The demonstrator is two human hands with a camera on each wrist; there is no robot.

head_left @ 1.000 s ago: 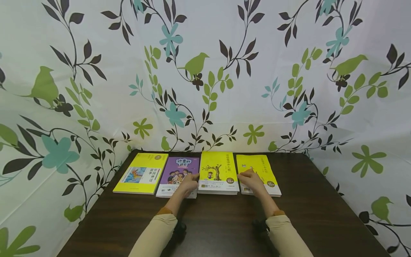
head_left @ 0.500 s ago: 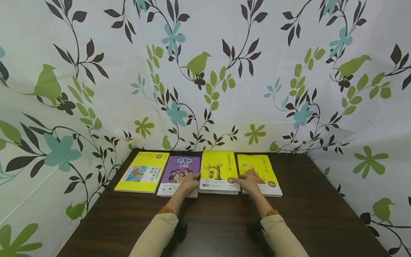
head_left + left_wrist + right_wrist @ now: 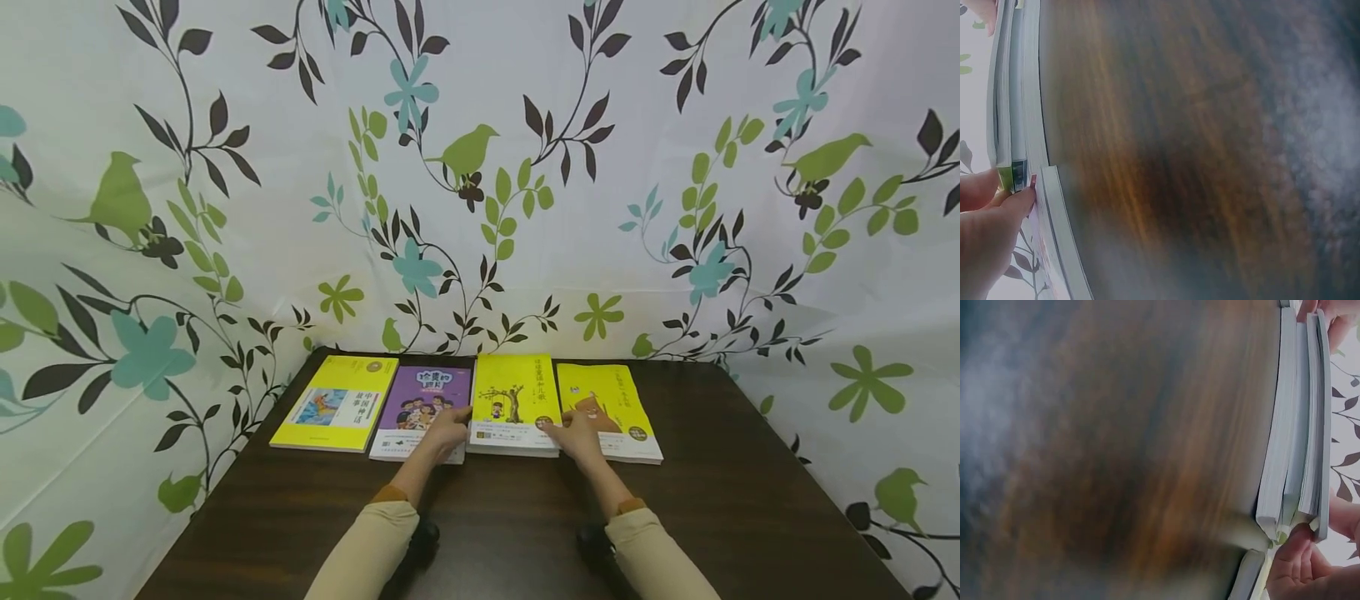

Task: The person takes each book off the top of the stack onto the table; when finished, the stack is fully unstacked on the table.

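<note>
In the middle of the row lies a stack of books, its top yellow book [image 3: 517, 383] showing a child on a tree swing. My left hand [image 3: 447, 429] is at the stack's left side, thumb and fingers pinching the upper books' edges. At the right side my right hand [image 3: 579, 436] does the same. In the right wrist view, the right thumb is above the top cover and a bent finger [image 3: 1294, 550] meets the lower edge of the upper books. Thick page edges of the stack [image 3: 1017, 112] show in the left wrist view. How many books are gripped I cannot tell.
Left of the stack lie a purple book [image 3: 411, 408] and a yellow book [image 3: 333, 407]. On the right, another yellow book [image 3: 611, 392] shows a brown animal. All are on a dark wooden table [image 3: 510, 533] against a patterned cloth backdrop [image 3: 480, 283].
My right hand has shifted left from the right-hand yellow book to the stack's right edge. The left hand has stayed at the stack's left side.
</note>
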